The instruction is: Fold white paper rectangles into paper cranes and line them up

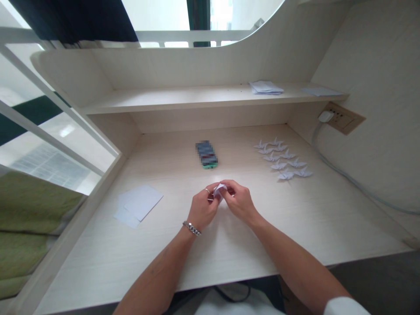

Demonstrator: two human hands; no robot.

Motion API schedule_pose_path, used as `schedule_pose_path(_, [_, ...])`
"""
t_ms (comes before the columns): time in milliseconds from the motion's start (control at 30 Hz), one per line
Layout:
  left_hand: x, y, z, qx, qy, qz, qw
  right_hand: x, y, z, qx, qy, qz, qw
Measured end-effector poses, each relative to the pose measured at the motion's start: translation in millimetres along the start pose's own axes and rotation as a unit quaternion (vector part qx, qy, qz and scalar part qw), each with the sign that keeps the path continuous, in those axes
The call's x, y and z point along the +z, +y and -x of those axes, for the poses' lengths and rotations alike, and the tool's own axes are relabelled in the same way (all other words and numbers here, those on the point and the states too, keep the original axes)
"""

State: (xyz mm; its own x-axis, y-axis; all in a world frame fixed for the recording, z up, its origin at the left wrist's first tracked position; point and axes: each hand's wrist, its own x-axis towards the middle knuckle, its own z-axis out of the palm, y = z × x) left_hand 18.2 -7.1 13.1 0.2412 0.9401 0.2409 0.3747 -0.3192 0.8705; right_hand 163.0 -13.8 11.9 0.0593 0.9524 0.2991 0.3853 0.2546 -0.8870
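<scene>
Between my two hands is a small folded piece of white paper (220,189), held just above the middle of the desk. My left hand (204,206), with a ring on a finger and a chain bracelet at the wrist, pinches its left side. On the other side, the thumb and fingers of my right hand (240,201) are closed on the same paper. Fingers cover most of the folds. Several white folded paper cranes (278,158) stand in rows to the right. Flat white paper sheets (144,202) lie overlapping to the left.
A phone (206,154), blurred out and green at one end, lies beyond my hands. Folded papers (265,87) rest on the shelf (183,97) above. At right, a white plug (326,116) sits in the wall socket (346,118), its cable (354,181) running along the wall.
</scene>
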Motion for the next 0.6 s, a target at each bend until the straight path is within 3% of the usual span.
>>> schedule_pose_path(367, [-8.2, -8.1, -6.6, -0.06, 0.043, 0.005, 0.997, -0.8, 6.4, -2.9, 0.048, -0.075, -0.128, 0.988])
schedule_pose_path(600, [-11.7, -3.5, -8.3, -0.092, 0.057, 0.092, 0.99, -8.1, 8.5, -9.3, 0.175, -0.126, -0.344, 0.914])
